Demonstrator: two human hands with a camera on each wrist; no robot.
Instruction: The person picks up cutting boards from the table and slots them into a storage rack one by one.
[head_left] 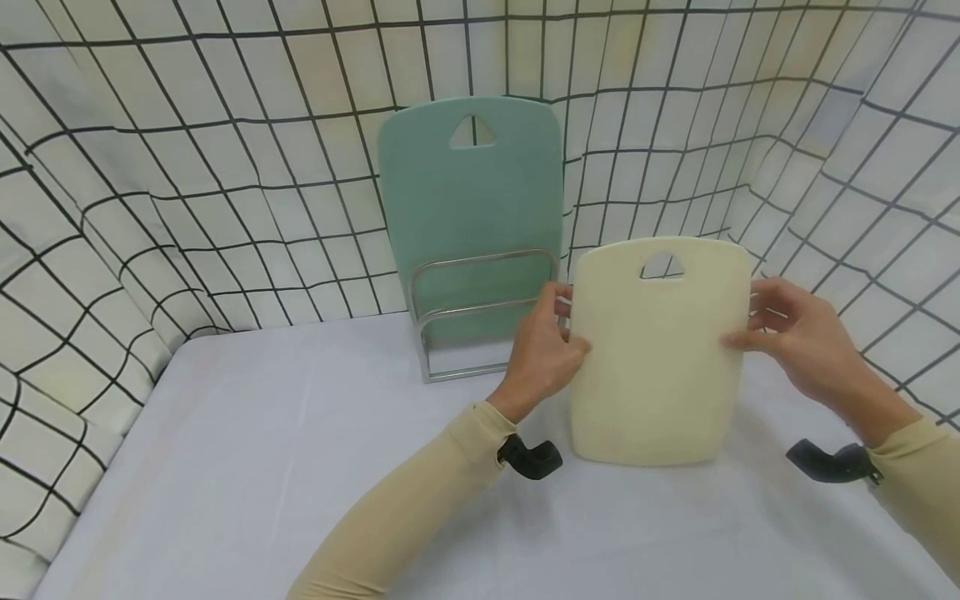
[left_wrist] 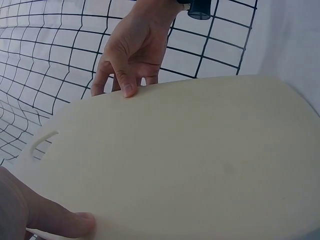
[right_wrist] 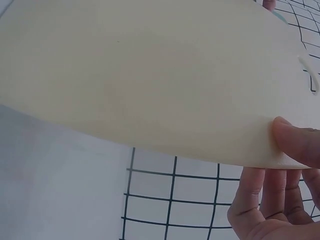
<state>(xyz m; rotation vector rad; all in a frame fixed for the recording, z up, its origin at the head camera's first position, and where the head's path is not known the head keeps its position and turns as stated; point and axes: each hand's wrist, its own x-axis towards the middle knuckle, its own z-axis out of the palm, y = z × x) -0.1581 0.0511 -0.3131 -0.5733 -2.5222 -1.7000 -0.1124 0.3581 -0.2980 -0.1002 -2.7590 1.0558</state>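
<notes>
A cream cutting board (head_left: 656,367) with a rounded triangular handle hole stands nearly upright between both hands. My left hand (head_left: 546,350) pinches its left edge, thumb on the front face and fingers behind. On the opposite edge my right hand (head_left: 806,342) pinches it the same way; in the right wrist view the thumb (right_wrist: 297,142) lies on the face with the fingers beneath the rim. Behind and to the left, a larger green cutting board (head_left: 472,192) stands in a metal wire rack (head_left: 480,312). Part of the rack's right side is hidden by my left hand.
A white cloth-covered table (head_left: 225,467) lies under everything. Walls of white cloth with a black grid (head_left: 315,167) rise at the back, left and right. The right-hand grid wall (head_left: 892,250) is close to my right hand.
</notes>
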